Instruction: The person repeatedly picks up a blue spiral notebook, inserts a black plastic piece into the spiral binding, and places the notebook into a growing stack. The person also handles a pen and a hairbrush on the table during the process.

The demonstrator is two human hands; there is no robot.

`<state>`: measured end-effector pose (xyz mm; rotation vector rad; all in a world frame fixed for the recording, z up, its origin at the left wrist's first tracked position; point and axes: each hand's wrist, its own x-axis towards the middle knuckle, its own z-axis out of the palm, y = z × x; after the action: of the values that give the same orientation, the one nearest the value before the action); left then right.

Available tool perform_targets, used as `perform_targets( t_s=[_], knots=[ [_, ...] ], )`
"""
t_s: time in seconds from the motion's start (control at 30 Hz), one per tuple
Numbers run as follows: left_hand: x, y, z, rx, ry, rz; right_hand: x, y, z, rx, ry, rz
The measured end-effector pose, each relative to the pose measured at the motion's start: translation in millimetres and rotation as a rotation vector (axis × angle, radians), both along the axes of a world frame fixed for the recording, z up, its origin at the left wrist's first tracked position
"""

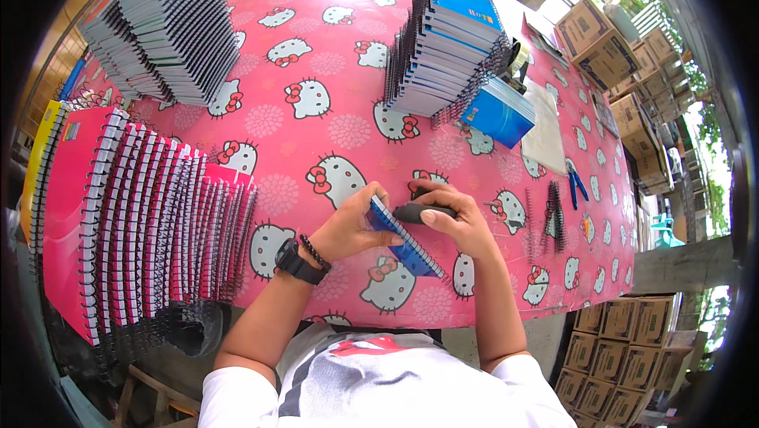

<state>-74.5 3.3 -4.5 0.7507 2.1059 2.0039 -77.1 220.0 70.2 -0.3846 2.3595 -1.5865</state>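
My left hand [356, 222], with a black watch and a beaded bracelet at the wrist, grips a small blue spiral notebook [409, 255]. The notebook is tilted, its coil edge turned toward my right hand [462, 222]. That hand is closed around a dark hand tool with a thick rounded handle [419, 213], held close against the coil. My fingers hide part of the tool, so its exact kind does not show. A loose end of coil [447, 279] sticks out past the notebook's lower corner.
Blue notebooks stand in a tall stack [451, 40], with a smaller blue pile [500, 111] beside it. Pink notebooks [142, 214] and grey-edged ones [166, 32] fill the left. Blue-handled pliers [577, 184] and loose black coils [555, 218] lie right. Cartons [624, 341] stand beyond the pink table [269, 151].
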Motion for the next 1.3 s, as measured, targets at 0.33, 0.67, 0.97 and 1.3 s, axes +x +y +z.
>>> perform_targets(
  t_s=[0.33, 0.67, 0.97, 1.3],
  knots=[
    [5, 9, 4, -0.009, -0.058, 0.02, 1, 24, -12, 0.457, 0.504, -0.216],
    [10, 44, 53, 0.238, -0.101, 0.145, 34, -12, 35, -0.055, 0.396, -0.238],
    [12, 45, 74, 0.178, 0.074, 0.192, 38, -5, 47, -0.111, 0.454, -0.194],
    [2, 45, 90, 0.165, -0.008, 0.16, 33, -3, 47, 0.028, 0.661, -0.171]
  ],
)
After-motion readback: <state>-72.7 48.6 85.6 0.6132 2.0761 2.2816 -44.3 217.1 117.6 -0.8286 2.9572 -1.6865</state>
